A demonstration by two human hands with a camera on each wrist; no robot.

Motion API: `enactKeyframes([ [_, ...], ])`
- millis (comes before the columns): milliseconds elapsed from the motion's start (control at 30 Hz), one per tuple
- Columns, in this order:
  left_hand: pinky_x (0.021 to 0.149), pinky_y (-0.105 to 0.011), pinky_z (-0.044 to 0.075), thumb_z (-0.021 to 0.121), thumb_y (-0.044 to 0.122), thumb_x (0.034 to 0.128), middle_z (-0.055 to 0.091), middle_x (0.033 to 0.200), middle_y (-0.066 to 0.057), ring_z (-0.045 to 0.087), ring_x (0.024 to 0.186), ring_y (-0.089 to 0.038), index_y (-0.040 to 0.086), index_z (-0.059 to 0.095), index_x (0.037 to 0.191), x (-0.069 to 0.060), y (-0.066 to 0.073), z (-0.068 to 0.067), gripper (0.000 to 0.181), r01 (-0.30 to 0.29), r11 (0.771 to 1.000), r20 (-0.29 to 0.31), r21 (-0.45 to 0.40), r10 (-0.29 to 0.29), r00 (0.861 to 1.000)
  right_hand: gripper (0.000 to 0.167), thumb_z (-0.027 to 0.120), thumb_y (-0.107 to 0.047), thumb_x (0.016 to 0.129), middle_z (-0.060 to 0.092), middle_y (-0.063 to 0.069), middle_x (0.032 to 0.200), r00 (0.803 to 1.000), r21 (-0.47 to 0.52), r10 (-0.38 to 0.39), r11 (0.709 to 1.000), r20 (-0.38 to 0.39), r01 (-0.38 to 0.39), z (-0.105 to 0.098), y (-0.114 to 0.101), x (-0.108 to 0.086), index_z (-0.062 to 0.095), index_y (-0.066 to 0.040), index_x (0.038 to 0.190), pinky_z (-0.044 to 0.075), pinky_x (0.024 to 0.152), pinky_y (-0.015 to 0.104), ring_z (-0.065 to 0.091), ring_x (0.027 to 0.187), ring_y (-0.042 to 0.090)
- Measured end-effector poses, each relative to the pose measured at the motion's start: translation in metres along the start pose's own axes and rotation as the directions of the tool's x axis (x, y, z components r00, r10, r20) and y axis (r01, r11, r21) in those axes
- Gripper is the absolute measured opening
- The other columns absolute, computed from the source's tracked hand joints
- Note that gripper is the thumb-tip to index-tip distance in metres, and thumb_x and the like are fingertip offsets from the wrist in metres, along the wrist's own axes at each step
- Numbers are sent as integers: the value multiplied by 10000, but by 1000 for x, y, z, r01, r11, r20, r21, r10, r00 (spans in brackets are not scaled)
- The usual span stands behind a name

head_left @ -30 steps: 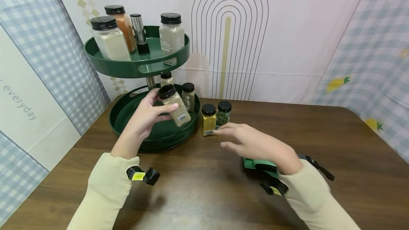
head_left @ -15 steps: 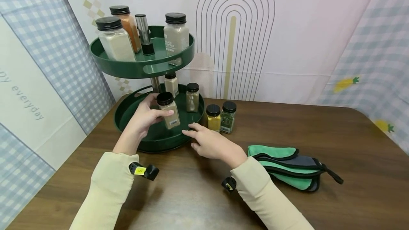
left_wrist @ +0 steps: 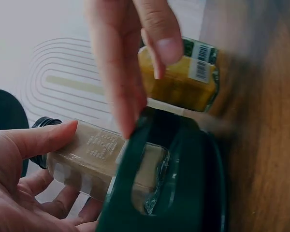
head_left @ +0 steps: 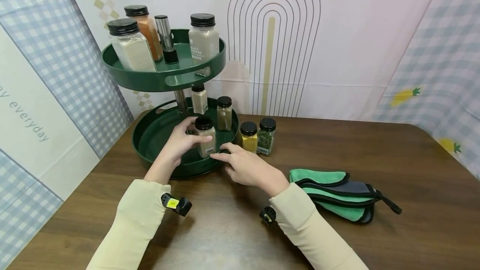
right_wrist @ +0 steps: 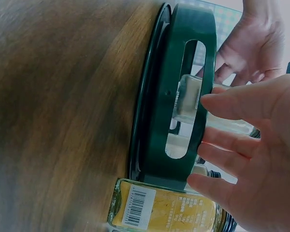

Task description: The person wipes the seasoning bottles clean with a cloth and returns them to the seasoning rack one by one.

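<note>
My left hand [head_left: 180,141] grips a black-capped spice jar [head_left: 207,138] of beige powder between thumb and fingers. The jar stands nearly upright inside the lower tray [head_left: 150,153] of a green two-tier rack, just behind its front rim. In the left wrist view the base of the beige jar [left_wrist: 152,166] shows through the tray's handle slot. My right hand [head_left: 250,166] has its fingers loosely extended, with fingertips at the tray's front right rim. The right wrist view shows those fingertips [right_wrist: 213,102] against the rim, beside the slot. Whether the jar bears on the tray floor is hidden.
Two more small jars, one pale [head_left: 200,101] and one brownish [head_left: 224,116], stand in the lower tray. Larger jars [head_left: 204,43] occupy the upper tray [head_left: 131,79]. Yellow [head_left: 249,140] and green herb [head_left: 266,138] jars stand right of the rack. A green-and-grey folded cloth [head_left: 333,195] lies rightward.
The beige jar, tilted and higher before, has come down upright behind the front rim in my left hand. My right hand has moved left from beside the yellow jar to the tray rim.
</note>
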State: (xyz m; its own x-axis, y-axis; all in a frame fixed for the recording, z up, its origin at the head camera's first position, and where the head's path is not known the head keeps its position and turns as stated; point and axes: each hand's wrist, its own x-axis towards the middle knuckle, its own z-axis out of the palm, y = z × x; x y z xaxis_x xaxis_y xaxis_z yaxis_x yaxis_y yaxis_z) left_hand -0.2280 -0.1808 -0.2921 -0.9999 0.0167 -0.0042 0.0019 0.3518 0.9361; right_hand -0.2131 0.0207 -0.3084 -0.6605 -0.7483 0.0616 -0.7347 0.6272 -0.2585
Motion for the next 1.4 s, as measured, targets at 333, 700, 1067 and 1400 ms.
enactKeyframes([
  [333,980,-486,377,675,140,840,433,1286,-184,408,1134,-301,82,390,1372,4,-9,7,606,-17,998,82,56,12,997,467,503,-135,952,343,110,1468,999,-8,33,999,38,-32,-3,-2,-1,432,-270,1393,482,763,325,536,1168,255],
  [700,1087,-546,231,609,149,894,371,1404,-191,327,1298,-358,52,295,1413,3,-4,4,614,-65,989,168,133,42,985,486,511,-160,954,279,88,1511,996,3,53,999,76,-53,-6,-2,-4,397,-275,1413,482,730,318,547,1164,246],
  [1067,1111,-437,260,588,98,894,373,1437,-131,315,1358,-283,87,351,1399,-23,37,15,558,-276,946,-86,169,293,952,543,507,-250,963,203,80,1540,976,118,162,977,146,-179,-71,0,-56,288,-274,1459,283,1088,469,339,1347,301],
  [1400,987,-402,430,633,120,873,395,1386,-127,481,1224,-295,126,308,1409,-25,38,73,627,-241,956,70,170,233,970,682,664,-282,858,394,227,1417,906,37,342,932,250,-362,-80,53,-132,342,-142,1443,355,981,557,358,1294,428],
])
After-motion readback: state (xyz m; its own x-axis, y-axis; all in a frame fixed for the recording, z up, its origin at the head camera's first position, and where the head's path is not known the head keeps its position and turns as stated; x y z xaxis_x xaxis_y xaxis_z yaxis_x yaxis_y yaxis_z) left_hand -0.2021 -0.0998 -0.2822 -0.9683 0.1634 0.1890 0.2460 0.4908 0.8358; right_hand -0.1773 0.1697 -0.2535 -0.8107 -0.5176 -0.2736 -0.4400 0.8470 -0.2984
